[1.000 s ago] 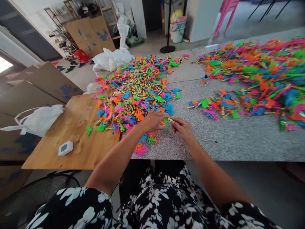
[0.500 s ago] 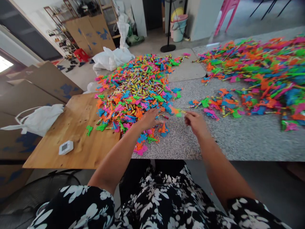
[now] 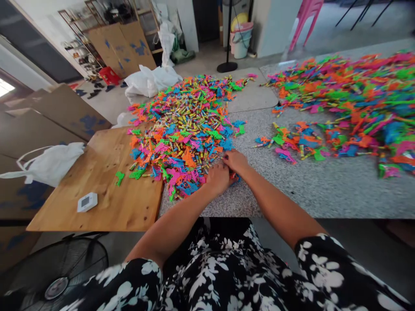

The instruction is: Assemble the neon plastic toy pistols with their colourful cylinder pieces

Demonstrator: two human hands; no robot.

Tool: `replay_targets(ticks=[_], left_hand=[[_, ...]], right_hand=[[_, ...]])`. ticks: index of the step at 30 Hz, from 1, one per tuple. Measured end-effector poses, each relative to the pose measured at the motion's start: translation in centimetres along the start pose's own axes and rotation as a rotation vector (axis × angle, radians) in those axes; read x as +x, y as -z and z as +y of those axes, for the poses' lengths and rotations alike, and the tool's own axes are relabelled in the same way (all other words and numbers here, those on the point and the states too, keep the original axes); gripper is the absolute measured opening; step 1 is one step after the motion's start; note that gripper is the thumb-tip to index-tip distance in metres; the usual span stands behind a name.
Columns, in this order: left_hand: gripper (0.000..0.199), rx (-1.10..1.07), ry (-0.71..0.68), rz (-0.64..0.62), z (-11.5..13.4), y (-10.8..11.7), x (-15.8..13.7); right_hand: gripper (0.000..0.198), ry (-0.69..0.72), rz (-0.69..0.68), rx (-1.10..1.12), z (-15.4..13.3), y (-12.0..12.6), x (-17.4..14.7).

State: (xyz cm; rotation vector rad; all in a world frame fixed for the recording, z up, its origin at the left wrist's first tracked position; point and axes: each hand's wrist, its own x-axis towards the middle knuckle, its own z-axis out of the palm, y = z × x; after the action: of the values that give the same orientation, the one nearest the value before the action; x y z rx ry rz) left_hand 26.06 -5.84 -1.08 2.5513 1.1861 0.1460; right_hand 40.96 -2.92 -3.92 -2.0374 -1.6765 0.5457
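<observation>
At the near right edge of a pile of small bright plastic toy guns (image 3: 189, 157), my two hands are close together. My left hand (image 3: 218, 178) is low over the pile's edge, its fingers curled and pressed together; whatever is in them is hidden. My right hand (image 3: 236, 160) is just beyond it, thumb and fingertips pinched, and what they hold is too small to make out. Orange and blue toy pieces (image 3: 234, 178) show partly under the hands. Many short yellow striped tubes (image 3: 191, 116) lie in the middle of the pile.
A larger heap of toy guns (image 3: 356, 99) covers the right of the grey stone table (image 3: 292, 190). On the wooden board (image 3: 129, 207) at left are a white timer (image 3: 87, 202) and a green toy gun (image 3: 119, 177). A fan (image 3: 58, 285) stands below left.
My right hand has moved left from over the bare stone, where it held a toy gun by its thin yellow end, to the pile. My left hand has come nearer me, and its fingers have curled.
</observation>
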Motion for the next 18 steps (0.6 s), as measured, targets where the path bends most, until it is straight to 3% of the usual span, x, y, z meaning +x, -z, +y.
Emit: replay_targets(ticks=[2, 6, 9, 11, 14, 18], left_hand=[[0.041, -0.075, 0.016, -0.004, 0.1, -0.7, 0.2], [0.025, -0.282, 0.103, -0.056, -1.2, -0.5, 0.5], [0.018, -0.560, 0.231, -0.007, -2.1, 0.4, 0.7], [0.024, -0.847, 0.288, 0.042, -2.4, 1.0, 0.7], [0.042, -1.228, 0.318, 0.022, -2.3, 1.7, 0.4], [0.039, -1.404, 0.357, 0.010, -1.6, 2.5, 0.0]], right_hand=[[0.013, -0.039, 0.029, 0.100, 0.6, 0.6, 0.0], [0.025, -0.124, 0.230, 0.480, 2.7, 2.1, -2.6], [0.034, -0.194, 0.204, 0.803, 3.2, 2.5, -6.0], [0.037, -0.241, 0.156, 1.020, 2.6, 2.3, -7.9], [0.040, -0.270, 0.194, 1.274, 1.2, 1.7, -9.5], [0.039, -0.275, 0.269, 1.457, -0.5, 1.5, -9.7]])
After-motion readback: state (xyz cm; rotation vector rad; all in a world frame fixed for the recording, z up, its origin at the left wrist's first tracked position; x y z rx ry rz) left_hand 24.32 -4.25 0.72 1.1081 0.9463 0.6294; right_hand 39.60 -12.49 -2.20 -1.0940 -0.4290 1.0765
